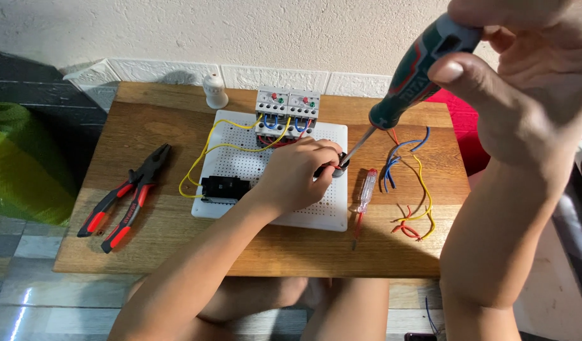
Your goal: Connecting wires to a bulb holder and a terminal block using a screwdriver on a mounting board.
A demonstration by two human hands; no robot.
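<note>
A single head-worn camera looks steeply down and forward over a low wooden table (177, 252), the far wall toward twelve o'clock and the person's legs at six. The right hand (524, 95) looms very near the lens at two o'clock; the left hand (297, 173) sits farther off, near centre over the white perforated board (316, 215).

A perforated board (278, 208) lies mid-tabletop (177, 252); two contactors (286, 110) stand on its far edge, a small block (225, 188) near its left edge. Pliers (127, 197) lie left; a tester screwdriver (364, 199) and loose wires (409, 183) right; behind, possibly a lamp holder (215, 92).
</note>
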